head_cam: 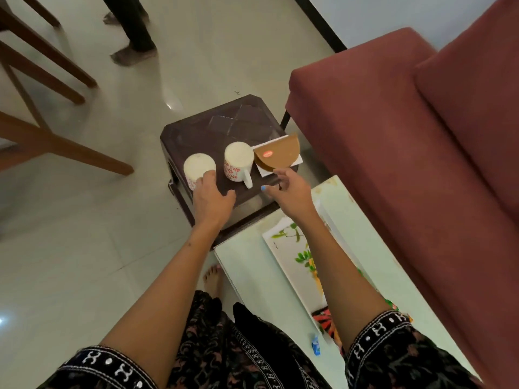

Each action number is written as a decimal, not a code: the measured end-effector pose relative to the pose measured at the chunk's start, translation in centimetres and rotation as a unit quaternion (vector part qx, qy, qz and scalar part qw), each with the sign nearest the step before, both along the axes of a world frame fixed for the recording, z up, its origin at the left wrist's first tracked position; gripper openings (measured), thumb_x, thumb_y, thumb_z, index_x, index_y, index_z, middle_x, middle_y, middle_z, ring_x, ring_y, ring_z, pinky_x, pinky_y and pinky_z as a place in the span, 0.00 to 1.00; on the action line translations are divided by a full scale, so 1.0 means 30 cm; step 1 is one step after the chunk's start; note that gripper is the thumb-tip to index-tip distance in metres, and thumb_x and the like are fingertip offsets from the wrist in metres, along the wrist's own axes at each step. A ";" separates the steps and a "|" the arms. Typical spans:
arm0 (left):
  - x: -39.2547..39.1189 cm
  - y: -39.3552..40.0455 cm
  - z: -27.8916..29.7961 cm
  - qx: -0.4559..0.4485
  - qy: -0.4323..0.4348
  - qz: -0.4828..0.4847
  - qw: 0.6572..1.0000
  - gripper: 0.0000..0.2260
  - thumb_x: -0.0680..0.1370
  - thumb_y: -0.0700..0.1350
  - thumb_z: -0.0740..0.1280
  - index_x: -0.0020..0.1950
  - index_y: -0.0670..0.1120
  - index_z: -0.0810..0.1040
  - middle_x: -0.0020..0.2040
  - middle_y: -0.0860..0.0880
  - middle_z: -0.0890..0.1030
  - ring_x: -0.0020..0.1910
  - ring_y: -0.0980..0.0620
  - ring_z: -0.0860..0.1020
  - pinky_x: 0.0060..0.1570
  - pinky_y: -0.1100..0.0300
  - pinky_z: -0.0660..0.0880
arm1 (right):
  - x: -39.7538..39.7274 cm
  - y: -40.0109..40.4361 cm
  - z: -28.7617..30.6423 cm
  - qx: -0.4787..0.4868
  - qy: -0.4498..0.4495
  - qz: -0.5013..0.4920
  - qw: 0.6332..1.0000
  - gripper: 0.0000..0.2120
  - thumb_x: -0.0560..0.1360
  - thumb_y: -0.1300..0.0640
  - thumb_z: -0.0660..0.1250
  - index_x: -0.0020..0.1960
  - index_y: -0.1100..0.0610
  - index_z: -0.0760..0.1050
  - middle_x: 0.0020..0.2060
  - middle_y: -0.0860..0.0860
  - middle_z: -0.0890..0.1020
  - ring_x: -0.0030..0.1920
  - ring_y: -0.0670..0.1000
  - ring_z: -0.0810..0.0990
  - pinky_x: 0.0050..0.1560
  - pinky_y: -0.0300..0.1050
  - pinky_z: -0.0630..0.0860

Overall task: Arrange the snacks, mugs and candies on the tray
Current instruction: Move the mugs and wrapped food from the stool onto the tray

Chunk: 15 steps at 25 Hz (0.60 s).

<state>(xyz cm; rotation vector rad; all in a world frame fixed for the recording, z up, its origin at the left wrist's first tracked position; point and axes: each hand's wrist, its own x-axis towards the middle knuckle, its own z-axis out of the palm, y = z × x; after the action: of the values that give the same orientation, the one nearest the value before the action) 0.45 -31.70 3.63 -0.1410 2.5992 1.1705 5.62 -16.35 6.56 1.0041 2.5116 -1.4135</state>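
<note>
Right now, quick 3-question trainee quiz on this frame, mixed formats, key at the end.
1. True or false: both mugs stand on the dark stool.
2. The left hand touches: A) the left mug B) the right mug C) the brown snack pack
3. Fill in: the white floral tray lies on the pale ___.

Key: 1 true; 2 A; 3 table.
</note>
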 end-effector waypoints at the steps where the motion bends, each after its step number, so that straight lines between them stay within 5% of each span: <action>1: -0.053 -0.009 -0.013 -0.028 0.024 -0.017 0.999 0.26 0.72 0.43 0.69 0.69 0.43 0.65 0.66 0.40 0.71 0.65 0.40 0.69 0.62 0.47 0.69 | -0.062 -0.003 -0.013 0.021 -0.009 0.029 0.999 0.27 0.69 0.52 0.73 0.66 0.54 0.72 0.63 0.52 0.77 0.61 0.52 0.75 0.56 0.44 0.73; 4: -0.190 -0.038 -0.068 -0.120 0.034 -0.094 0.988 0.31 0.71 0.36 0.68 0.72 0.44 0.60 0.72 0.39 0.63 0.69 0.37 0.62 0.65 0.43 0.65 | -0.229 -0.017 -0.061 0.098 -0.028 0.137 0.985 0.33 0.66 0.55 0.76 0.68 0.56 0.68 0.64 0.55 0.75 0.63 0.55 0.73 0.60 0.48 0.71; 8: -0.319 -0.064 -0.140 -0.238 -0.066 -0.193 0.950 0.45 0.67 0.37 0.74 0.74 0.54 0.50 0.77 0.42 0.48 0.74 0.33 0.49 0.67 0.35 0.57 | -0.389 -0.043 -0.153 0.201 -0.094 0.251 0.942 0.40 0.65 0.56 0.76 0.72 0.51 0.61 0.71 0.59 0.64 0.69 0.61 0.66 0.64 0.56 0.69; 15: -0.412 -0.083 -0.204 -0.192 -0.111 -0.254 0.941 0.45 0.62 0.37 0.77 0.73 0.55 0.57 0.70 0.42 0.62 0.66 0.36 0.64 0.60 0.42 0.70 | -0.489 -0.055 -0.262 0.245 -0.159 0.303 0.907 0.40 0.68 0.57 0.75 0.72 0.44 0.58 0.74 0.59 0.59 0.68 0.64 0.66 0.65 0.58 0.69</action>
<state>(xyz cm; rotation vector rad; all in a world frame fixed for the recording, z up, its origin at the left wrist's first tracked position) -11.91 -34.19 -2.49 0.2878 2.4161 0.4371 -9.04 -17.99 -1.30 0.3675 2.6166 -0.4208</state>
